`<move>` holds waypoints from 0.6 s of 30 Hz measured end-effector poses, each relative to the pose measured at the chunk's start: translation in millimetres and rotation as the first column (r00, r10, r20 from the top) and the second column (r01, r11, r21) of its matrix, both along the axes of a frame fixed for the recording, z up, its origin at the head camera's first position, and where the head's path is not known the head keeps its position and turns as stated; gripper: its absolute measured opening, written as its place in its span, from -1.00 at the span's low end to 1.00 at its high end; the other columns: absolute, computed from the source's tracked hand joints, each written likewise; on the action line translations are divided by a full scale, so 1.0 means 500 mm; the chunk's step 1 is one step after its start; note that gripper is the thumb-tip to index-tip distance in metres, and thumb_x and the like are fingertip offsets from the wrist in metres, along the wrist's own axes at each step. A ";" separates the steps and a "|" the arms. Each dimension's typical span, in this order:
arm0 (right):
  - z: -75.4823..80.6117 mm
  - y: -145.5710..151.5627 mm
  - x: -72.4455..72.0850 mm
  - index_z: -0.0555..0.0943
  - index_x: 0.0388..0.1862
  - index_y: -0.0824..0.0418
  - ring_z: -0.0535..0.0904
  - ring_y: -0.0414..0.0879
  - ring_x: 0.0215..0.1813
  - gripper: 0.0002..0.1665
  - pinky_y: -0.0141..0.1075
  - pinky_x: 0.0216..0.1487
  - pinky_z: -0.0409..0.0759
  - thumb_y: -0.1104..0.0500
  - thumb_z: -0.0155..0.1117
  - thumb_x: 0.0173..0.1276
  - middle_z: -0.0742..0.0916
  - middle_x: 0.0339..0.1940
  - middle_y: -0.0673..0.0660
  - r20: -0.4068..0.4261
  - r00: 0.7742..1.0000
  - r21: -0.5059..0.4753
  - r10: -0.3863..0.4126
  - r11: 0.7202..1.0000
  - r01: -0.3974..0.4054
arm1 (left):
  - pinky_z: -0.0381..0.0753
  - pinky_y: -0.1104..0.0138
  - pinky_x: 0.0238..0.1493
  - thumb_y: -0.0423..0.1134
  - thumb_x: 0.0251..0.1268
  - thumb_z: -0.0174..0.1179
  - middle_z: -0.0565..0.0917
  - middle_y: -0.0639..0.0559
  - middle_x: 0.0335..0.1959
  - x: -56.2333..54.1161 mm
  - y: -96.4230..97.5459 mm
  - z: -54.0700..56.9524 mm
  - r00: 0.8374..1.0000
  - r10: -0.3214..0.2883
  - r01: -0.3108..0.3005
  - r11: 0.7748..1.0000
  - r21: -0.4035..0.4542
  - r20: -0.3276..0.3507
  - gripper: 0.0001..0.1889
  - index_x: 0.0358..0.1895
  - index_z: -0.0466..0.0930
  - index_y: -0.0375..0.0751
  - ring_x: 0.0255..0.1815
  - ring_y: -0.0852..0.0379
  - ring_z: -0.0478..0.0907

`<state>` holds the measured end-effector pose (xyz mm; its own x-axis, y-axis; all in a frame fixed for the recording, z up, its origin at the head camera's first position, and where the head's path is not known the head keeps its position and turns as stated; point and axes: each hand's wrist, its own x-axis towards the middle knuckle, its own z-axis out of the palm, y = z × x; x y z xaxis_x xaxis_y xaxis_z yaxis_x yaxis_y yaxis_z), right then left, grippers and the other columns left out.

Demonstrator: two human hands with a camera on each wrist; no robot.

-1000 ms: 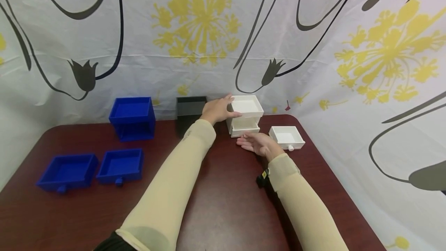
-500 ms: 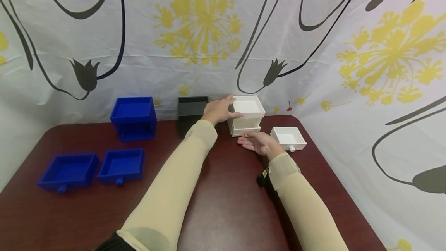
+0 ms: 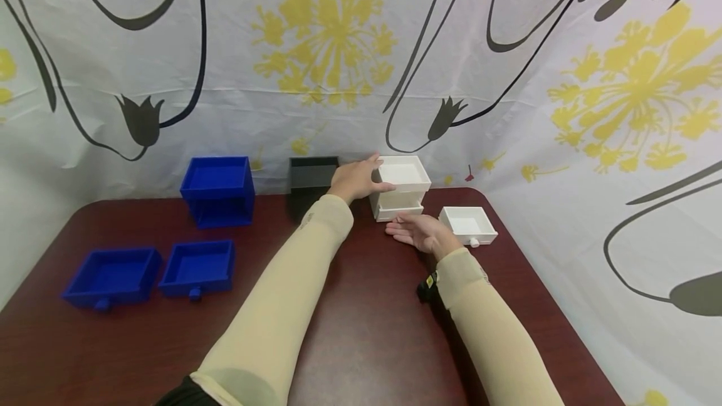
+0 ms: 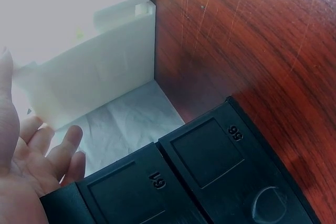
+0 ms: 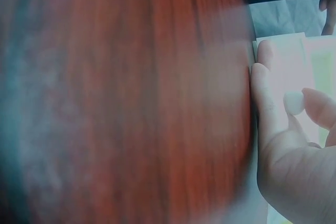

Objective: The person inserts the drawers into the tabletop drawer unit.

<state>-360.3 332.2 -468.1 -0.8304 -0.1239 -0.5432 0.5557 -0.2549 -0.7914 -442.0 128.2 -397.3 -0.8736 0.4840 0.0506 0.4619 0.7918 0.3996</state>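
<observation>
A small white drawer cabinet (image 3: 402,173) stands by the back curtain, its upper slot without a drawer and its lower drawer (image 3: 399,210) near the cabinet front. My left hand (image 3: 356,180) grips the cabinet at its left side, thumb at the front and fingers toward the back. In the left wrist view the fingers (image 4: 68,145) curl close to the white side wall (image 4: 100,72). My right hand (image 3: 420,232) is palm up in front of the lower drawer. Its thumb and index finger pinch the white knob (image 5: 294,102), while the other fingers extend along the drawer front.
A loose white drawer (image 3: 467,221) lies just right of my right hand. Left of the cabinet stands a black cabinet (image 3: 313,174), partly behind my left hand. A blue cabinet (image 3: 219,174) and two loose blue drawers (image 3: 115,268) occupy the table's left side.
The view has shifted slightly. Both hands keep their places at the white cabinet, and the lower drawer has slid slightly inward.
</observation>
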 end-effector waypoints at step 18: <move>0.022 -0.002 0.001 0.30 0.41 0.45 0.76 -0.03 -0.05 -0.50 -0.20 0.18 0.62 0.17 0.00 0.67 0.75 -0.07 0.24 -0.015 0.999 0.018 0.045 0.999 -0.045 | 0.50 0.10 0.22 0.57 0.15 0.13 0.04 0.28 0.65 -0.005 0.004 -0.006 1.000 -0.003 0.003 1.000 -0.013 -0.008 -0.01 0.62 0.16 0.23 0.49 -0.04 0.33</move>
<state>-359.6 331.3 -457.2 -0.8323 -0.1516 -0.5332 0.5543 -0.2159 -0.8039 -444.4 130.0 -400.2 -0.8719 0.4871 0.0514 0.4672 0.7955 0.3859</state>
